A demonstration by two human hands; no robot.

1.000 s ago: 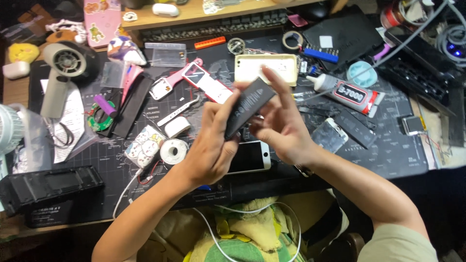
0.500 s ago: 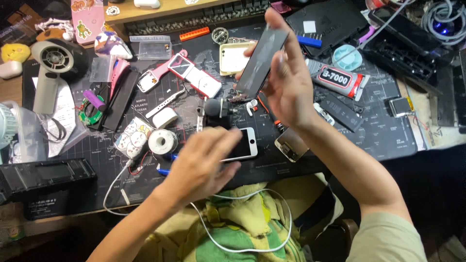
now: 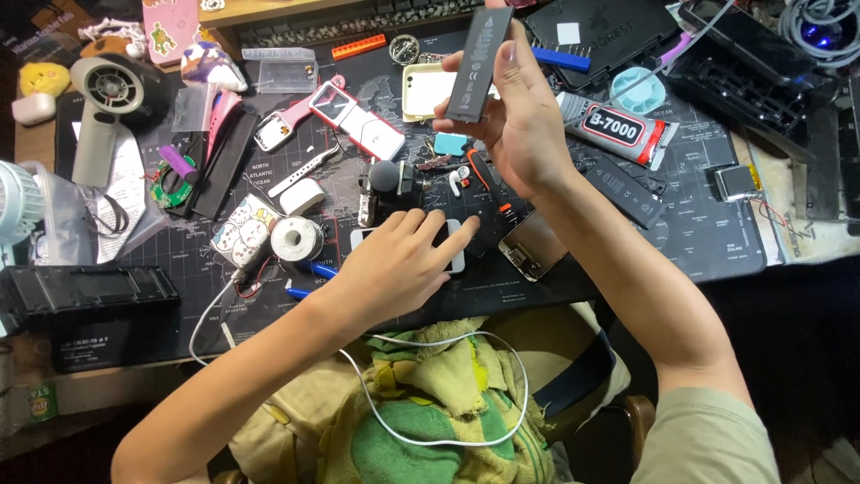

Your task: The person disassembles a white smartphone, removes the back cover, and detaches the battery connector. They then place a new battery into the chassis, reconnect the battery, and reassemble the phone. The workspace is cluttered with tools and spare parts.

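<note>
My right hand (image 3: 520, 125) holds a flat black phone battery (image 3: 477, 64) upright above the dark work mat (image 3: 699, 233), fingers wrapped round its lower half. My left hand (image 3: 394, 264) rests palm down on a white phone (image 3: 452, 260) lying near the mat's front edge, fingers spread over its screen. A small black tool with a round knob (image 3: 387, 179) stands just beyond the left hand. Beside the phone, under my right forearm, lies a silver phone frame (image 3: 533, 246).
The mat is crowded: a glue tube (image 3: 618, 130), a solder spool (image 3: 296, 240), a red-and-white phone shell (image 3: 356, 121), a cream phone case (image 3: 425, 90), a grey hand fan (image 3: 103, 108), a black box (image 3: 90, 300) at front left. A white cable (image 3: 448, 439) loops over my lap.
Both hands held the battery together a second ago. My right hand has since lifted it up and away, while my left hand dropped onto the white phone.
</note>
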